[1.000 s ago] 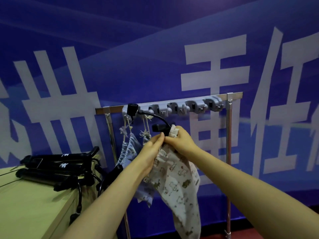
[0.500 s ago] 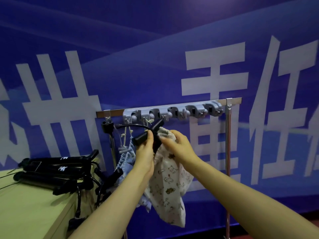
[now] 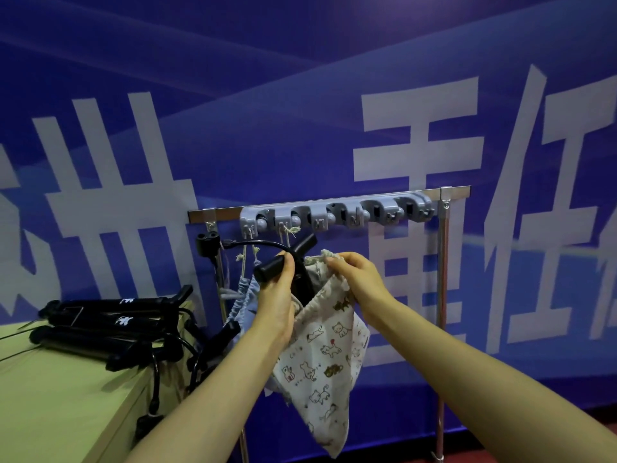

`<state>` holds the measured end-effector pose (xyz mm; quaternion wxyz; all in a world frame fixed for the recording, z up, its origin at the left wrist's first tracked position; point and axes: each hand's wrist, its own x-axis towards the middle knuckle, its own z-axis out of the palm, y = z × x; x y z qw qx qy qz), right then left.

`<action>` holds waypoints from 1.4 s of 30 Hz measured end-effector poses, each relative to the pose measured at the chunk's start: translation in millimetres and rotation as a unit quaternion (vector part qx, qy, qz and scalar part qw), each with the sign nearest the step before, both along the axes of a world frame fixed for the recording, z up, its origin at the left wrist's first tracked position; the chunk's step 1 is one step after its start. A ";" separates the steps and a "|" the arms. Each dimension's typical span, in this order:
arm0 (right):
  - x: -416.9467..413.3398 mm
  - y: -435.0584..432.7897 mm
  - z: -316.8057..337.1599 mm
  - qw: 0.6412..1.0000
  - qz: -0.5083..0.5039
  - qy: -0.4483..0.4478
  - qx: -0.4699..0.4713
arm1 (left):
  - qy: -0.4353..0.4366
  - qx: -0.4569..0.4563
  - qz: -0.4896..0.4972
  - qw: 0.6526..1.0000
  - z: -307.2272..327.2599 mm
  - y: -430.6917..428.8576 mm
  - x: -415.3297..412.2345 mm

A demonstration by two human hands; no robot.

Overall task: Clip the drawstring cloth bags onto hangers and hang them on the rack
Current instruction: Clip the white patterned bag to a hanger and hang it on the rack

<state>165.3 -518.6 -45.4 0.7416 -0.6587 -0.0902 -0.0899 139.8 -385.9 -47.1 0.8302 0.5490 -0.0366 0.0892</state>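
Observation:
A white drawstring cloth bag (image 3: pixel 322 359) with a cat print hangs below my hands, in front of the rack (image 3: pixel 334 199). My right hand (image 3: pixel 355 279) pinches the bag's gathered top edge. My left hand (image 3: pixel 277 295) grips a black hanger (image 3: pixel 272 267), whose clip end sits at the bag's mouth and whose hook curves up to the left. A blue drawstring bag (image 3: pixel 245 300) hangs by its cords from the grey hook strip (image 3: pixel 337 213) on the rack's top bar, behind my left hand.
A pile of black hangers (image 3: pixel 110 325) lies on a pale green table (image 3: pixel 50 402) at the lower left, some dangling over its edge. The rack's right post (image 3: pixel 442 295) stands upright. A blue banner with large white characters covers the wall behind.
My hands and the cat-print bag have lifted closer to the rack's bar. My left hand has moved from the bag's edge onto the hanger; the hanger has turned.

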 end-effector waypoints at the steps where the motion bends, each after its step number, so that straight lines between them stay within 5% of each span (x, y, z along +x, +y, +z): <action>1: -0.9 1.0 1.1 1.000 0.003 -0.014 -0.011 | 0.002 0.004 -0.010 1.000 -1.2 -0.3 -0.6; 9: -2.3 4.3 3.3 0.995 -0.032 -0.076 -0.052 | 0.001 0.013 -0.028 1.000 -4.6 -0.9 -2.6; 16: 5.7 1.8 14.4 0.997 -0.022 0.020 0.066 | 0.039 0.063 -0.011 0.997 -13.6 3.7 -0.4; 21: 30.1 -23.0 31.7 0.977 -0.075 0.116 0.164 | 0.097 -0.039 0.006 0.995 -25.7 21.5 4.4; 29: 43.7 -4.0 43.3 0.993 -0.046 0.013 -0.105 | 0.127 0.027 0.004 0.992 -29.5 19.4 22.4; 34: 50.9 10.0 48.4 0.984 -0.061 -0.021 -0.167 | 0.118 0.120 0.031 0.985 -18.9 8.9 24.4; 37: 53.7 12.8 47.1 0.984 -0.032 -0.037 -0.172 | 0.030 0.251 0.021 0.967 -23.3 8.8 25.7; 40: 54.8 10.7 45.7 0.985 0.005 -0.046 -0.166 | -0.033 0.383 -0.042 0.922 -31.4 14.8 32.0; 42: 58.1 6.6 43.3 0.987 0.012 -0.042 -0.157 | -0.058 0.534 -0.059 0.842 -32.9 24.2 38.3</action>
